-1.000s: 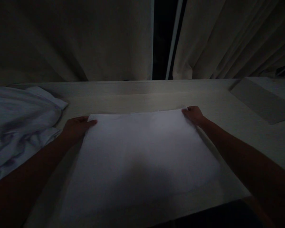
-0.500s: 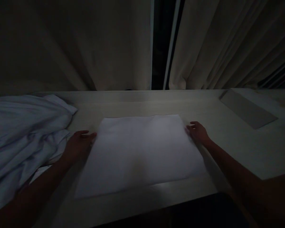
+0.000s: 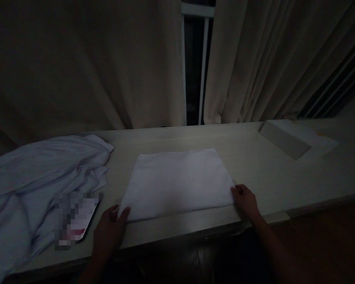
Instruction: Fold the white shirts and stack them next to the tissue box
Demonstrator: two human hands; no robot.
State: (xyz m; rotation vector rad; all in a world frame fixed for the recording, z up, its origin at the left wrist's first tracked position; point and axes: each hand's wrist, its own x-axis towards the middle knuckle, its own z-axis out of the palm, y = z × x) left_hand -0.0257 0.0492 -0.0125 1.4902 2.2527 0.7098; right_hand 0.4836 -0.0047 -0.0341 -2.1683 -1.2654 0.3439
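A white folded cloth (image 3: 177, 183) lies flat on the pale table in a rough rectangle, its near edge close to the table's front. My left hand (image 3: 110, 225) pinches the near left corner, thumb on top and fingers partly hidden at the edge. At the near right corner, my right hand (image 3: 245, 199) has its thumb and fingers closed on the cloth's edge. Left of the cloth, a light greyish shirt-like garment (image 3: 47, 169) sits in a loose heap. A flat dark-edged object (image 3: 84, 221), partly blurred out, lies between the heap and my left hand.
A pale box-like object (image 3: 286, 140) stands at the back right of the table (image 3: 272, 173). Beige curtains (image 3: 148, 63) hang behind, parted over a dark window (image 3: 193, 71). Dark floor (image 3: 328, 225) shows beyond the front edge at right.
Both hands have moved from the cloth's sides toward its near corners and now grip them. The view has shifted, bringing the flat object and more of the table into sight.
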